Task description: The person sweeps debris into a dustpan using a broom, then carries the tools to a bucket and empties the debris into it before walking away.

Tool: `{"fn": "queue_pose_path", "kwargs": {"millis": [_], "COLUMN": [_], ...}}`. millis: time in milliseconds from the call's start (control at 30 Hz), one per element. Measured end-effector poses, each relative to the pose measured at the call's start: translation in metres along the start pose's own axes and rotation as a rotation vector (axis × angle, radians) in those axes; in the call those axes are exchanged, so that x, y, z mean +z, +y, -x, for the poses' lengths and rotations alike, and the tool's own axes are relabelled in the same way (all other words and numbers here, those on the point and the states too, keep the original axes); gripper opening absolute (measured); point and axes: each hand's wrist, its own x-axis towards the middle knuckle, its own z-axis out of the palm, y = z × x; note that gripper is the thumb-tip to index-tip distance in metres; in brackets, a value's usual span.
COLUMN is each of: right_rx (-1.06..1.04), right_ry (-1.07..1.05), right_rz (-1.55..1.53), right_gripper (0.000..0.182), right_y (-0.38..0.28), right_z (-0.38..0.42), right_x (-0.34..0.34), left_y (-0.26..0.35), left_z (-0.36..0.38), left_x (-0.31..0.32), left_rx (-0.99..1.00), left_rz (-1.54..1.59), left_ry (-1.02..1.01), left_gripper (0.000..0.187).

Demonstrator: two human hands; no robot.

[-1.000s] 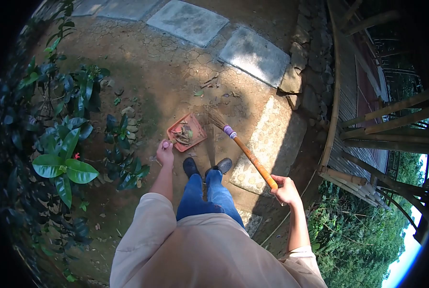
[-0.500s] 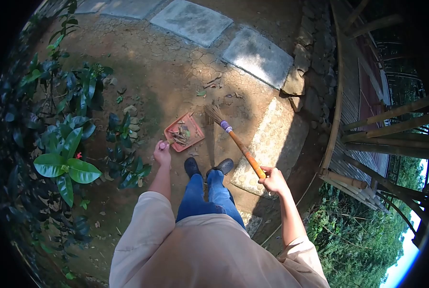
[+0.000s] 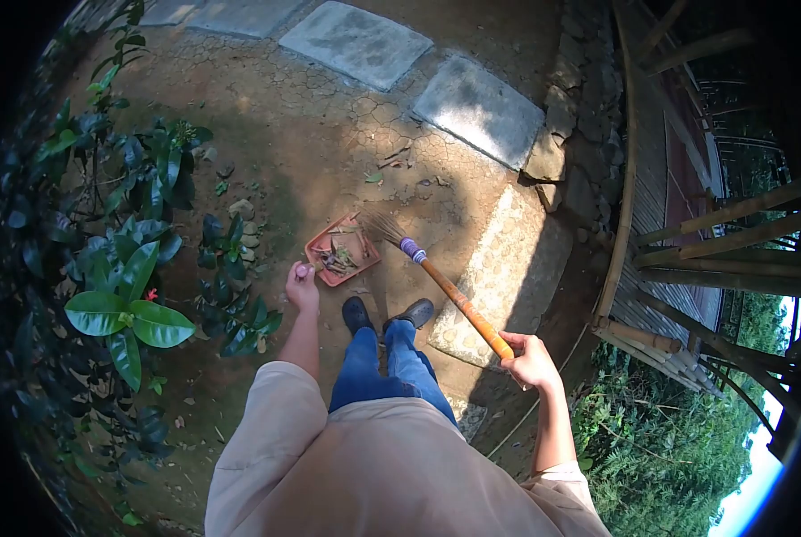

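My right hand (image 3: 529, 362) is closed round the end of the orange handle of a stick broom (image 3: 458, 302). Purple binding wraps the broom where the bristles (image 3: 381, 225) begin, and their tips reach the right rim of a dustpan. My left hand (image 3: 302, 288) grips the handle of this orange-pink dustpan (image 3: 359, 263), low in front of my feet. Dry leaves and twigs (image 3: 338, 257) lie in the pan, mostly toward its left side. Just beyond the bristles, a few loose leaves (image 3: 396, 161) rest on the dirt.
Leafy shrubs (image 3: 132, 313) crowd the left side. Grey stepping slabs (image 3: 479, 109) cross the ground ahead, and a pebbled slab (image 3: 499, 277) lies right of my shoes (image 3: 409, 314). A stone edging (image 3: 548, 157) and a bamboo structure (image 3: 629, 224) border the right.
The broom's bristles have swung left to the dustpan's edge, while my right hand has moved slightly right and down. Debris in the pan has shifted. My left hand stays about where it was.
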Motion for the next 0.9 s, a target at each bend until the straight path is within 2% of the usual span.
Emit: {"fn": "queue_pose_path", "kwargs": {"millis": [100, 133, 233, 400, 500, 633, 767, 900], "right_rx": [-0.031, -0.139, -0.043, -0.061, -0.043, -0.041, -0.106, -0.149], "right_ry": [0.067, 0.117, 0.144, 0.224, 0.252, 0.233, 0.242, 0.115], "right_rz": [-0.036, -0.025, -0.020, 0.065, 0.088, 0.156, 0.269, 0.294], "right_gripper": [0.066, 0.067, 0.066, 0.067, 0.067, 0.067, 0.067, 0.066], "right_y": [0.007, 0.012, -0.005, -0.006, -0.027, -0.061, -0.066, -0.072], "right_z": [-0.014, -0.022, -0.027, -0.063, -0.085, -0.119, -0.151, -0.120], "right_x": [0.003, 0.007, 0.007, 0.012, 0.013, 0.015, 0.021, 0.001], "left_y": [0.004, 0.004, 0.004, 0.006, 0.020, 0.032, 0.032, 0.022], "left_z": [-0.001, -0.002, -0.007, -0.024, -0.031, -0.046, -0.055, -0.055], "left_x": [-0.002, -0.001, -0.003, 0.003, 0.010, 0.023, 0.032, 0.037], "left_rx": [-0.001, -0.003, -0.005, -0.047, 0.026, 0.035, 0.024, -0.020], "left_rz": [0.013, 0.008, 0.010, 0.076, -0.011, 0.005, 0.023, 0.039], "left_ry": [-0.002, 0.004, 0.015, -0.002, -0.038, -0.038, 0.003, 0.041], "left_gripper": [0.040, 0.040, 0.040, 0.039, 0.038, 0.037, 0.038, 0.039]}}
